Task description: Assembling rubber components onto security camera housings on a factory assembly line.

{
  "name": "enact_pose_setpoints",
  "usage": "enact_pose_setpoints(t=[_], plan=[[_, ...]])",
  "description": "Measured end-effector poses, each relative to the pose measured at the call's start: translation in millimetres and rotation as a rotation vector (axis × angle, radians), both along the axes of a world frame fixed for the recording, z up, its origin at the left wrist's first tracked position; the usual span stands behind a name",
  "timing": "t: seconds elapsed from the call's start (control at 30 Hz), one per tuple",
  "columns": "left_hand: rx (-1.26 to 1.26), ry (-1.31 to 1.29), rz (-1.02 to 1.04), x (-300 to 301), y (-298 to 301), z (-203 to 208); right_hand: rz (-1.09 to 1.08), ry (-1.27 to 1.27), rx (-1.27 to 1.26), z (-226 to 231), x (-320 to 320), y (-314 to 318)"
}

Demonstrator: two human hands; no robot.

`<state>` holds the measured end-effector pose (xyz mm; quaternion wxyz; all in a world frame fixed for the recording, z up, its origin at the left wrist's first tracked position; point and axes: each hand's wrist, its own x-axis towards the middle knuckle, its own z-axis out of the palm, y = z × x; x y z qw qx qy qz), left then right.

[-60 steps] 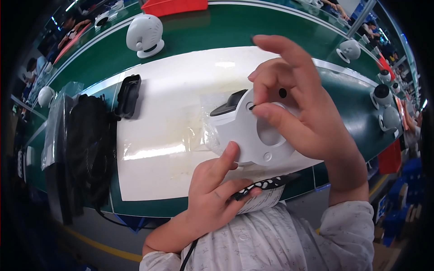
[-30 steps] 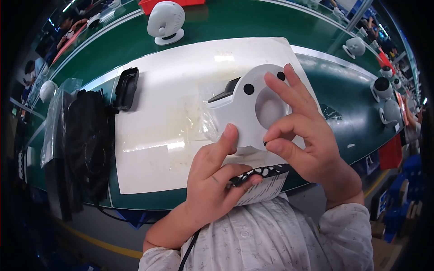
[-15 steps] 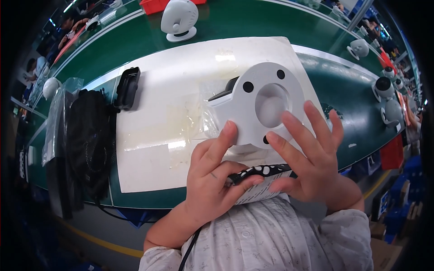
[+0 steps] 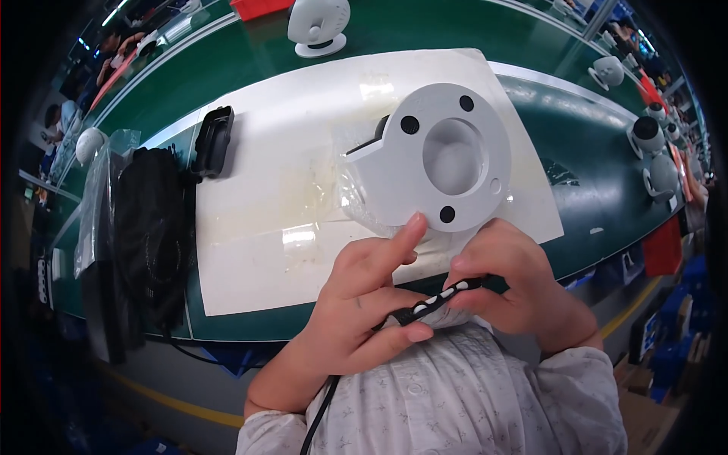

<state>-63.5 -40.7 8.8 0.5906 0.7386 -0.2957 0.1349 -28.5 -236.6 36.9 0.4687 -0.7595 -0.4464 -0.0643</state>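
Note:
A white round device base lies with its underside up, with a wide central hollow. Three black round pads sit on it, and at its right a small round recess shows bare white. Near my body, my left hand grips a thin black sheet with white oval spots, seen nearly edge-on. Its index finger points out toward the base's near edge. My right hand is closed at the sheet's right end, thumb and index finger pinching there. Whether a loose pad is between those fingertips is hidden.
White board covers the green table under the base. At left are a black plastic tray, a black mesh bag and clear plastic wrap. A white fan-like device stands at the back; others stand at right.
My right hand has drawn back from the near black pad on the base, its spread fingers now closing at the spotted sheet. My left hand keeps its grip. The whole view has shifted slightly.

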Motion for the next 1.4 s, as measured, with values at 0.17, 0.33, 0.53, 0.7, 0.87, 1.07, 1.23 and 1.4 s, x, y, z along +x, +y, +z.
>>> enact_pose_setpoints(t=[0.17,0.33,0.53,0.7,0.87,1.07,1.23,1.4], plan=[[0.090,-0.119,0.086,0.2,-0.7,-1.9,-0.069,-0.015,-0.010,8.7,-11.8,5.7],[0.183,-0.255,0.184,-1.3,-2.9,-1.4,0.054,-0.110,-0.089,25.7,-2.2,12.4],[0.260,-0.202,0.223,-2.2,-3.5,0.9,-0.133,-0.366,0.052,16.0,-0.4,-1.1],[0.280,-0.186,0.275,1.3,-6.2,-2.1,-0.469,-0.243,-0.001,20.4,34.1,-10.6],[0.276,-0.191,0.300,3.1,-6.4,-2.8,-0.379,-0.377,-0.179,26.4,36.2,-15.3],[0.319,-0.259,0.333,4.1,-7.7,-1.1,-0.524,-0.571,-0.534,38.5,15.1,-12.2],[0.319,-0.255,0.332,4.1,-8.0,-2.0,-0.577,-0.638,-0.694,35.7,2.7,-11.2],[0.318,-0.258,0.324,3.1,-9.3,0.1,-0.607,-0.751,-0.843,24.1,-6.0,-9.2]])
